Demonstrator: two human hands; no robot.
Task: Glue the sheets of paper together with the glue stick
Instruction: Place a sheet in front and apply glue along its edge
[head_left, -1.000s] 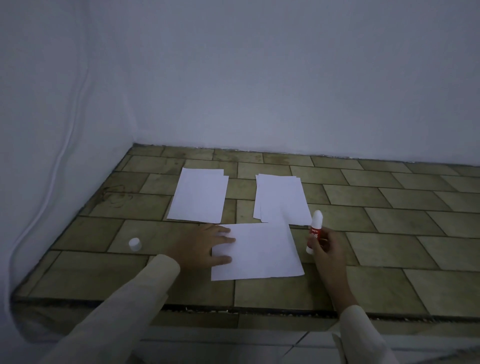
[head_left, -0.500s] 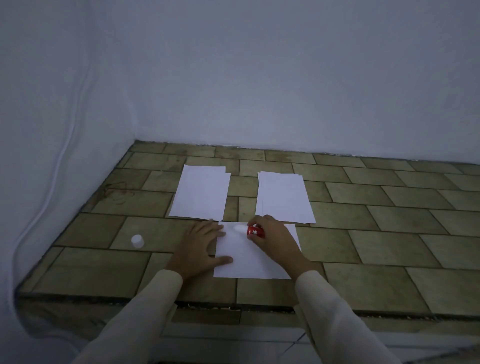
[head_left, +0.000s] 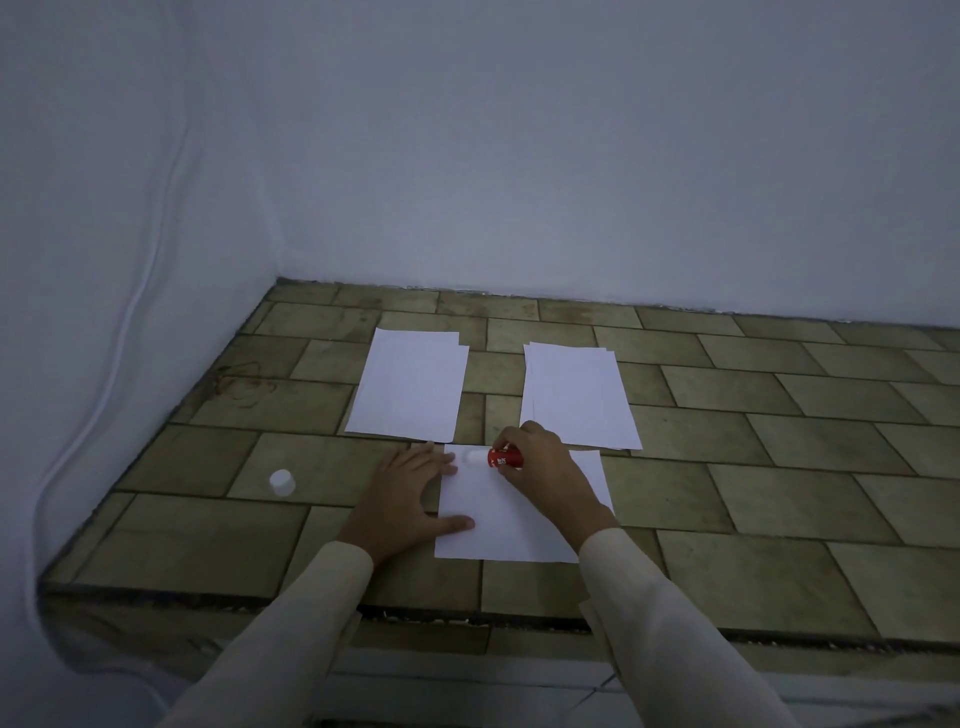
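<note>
Glue stick (head_left: 497, 458) gripped in right hand (head_left: 540, 467) should sweep evenly along the sheet (head_left: 519, 525) edge while the flat, empty left hand (head_left: 410, 493) pins it.

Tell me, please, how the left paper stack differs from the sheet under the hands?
The left paper stack lies untouched farther back, while the near sheet is pinned by the left hand. The stack shows several offset edges; the sheet looks single, with the glue stick at its top. Both are white.
</note>
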